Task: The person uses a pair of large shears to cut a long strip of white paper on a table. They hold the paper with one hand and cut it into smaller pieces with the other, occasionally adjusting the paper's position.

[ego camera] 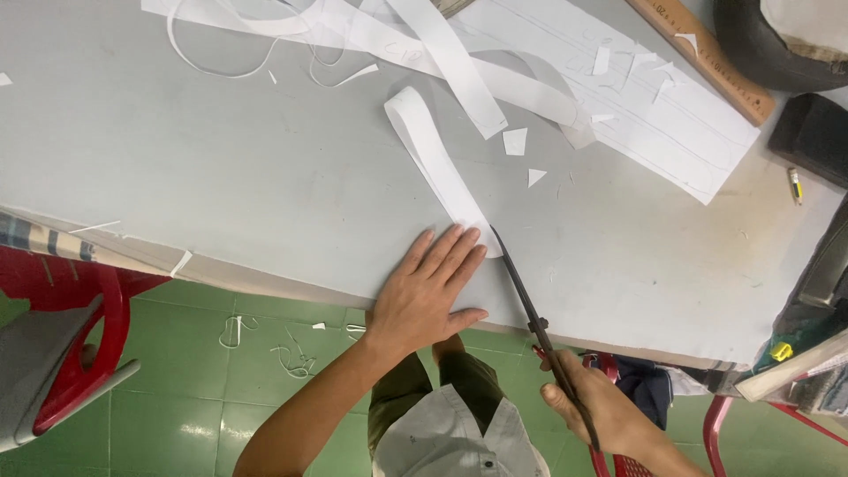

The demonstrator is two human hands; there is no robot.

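Gripping the handles of dark scissors (539,322), the right hand (609,411) sits at the near right, its fingers closed around the loops, just off the near edge of the grey sheet (221,177) that covers the table. The blades run far and leftward across the sheet, almost closed, with the tip touching the near end of a white strip (437,163). Just left of the blades, the left hand (428,287) lies flat on the sheet, palm down, fingers straight and slightly spread, the fingertips (468,237) pressing on that strip's near end. From there the strip curls away toward the far side and folds over in a loop. Small white scraps (515,141) lie to its right. Farther off, more long white strips tangle across a wide white sheet (689,124) marked with ruled lines. A wooden ruler (707,57) lies along the far right edge. A short pencil (795,185) rests at the right. A red chair (79,344) stands on the green floor at the near left.
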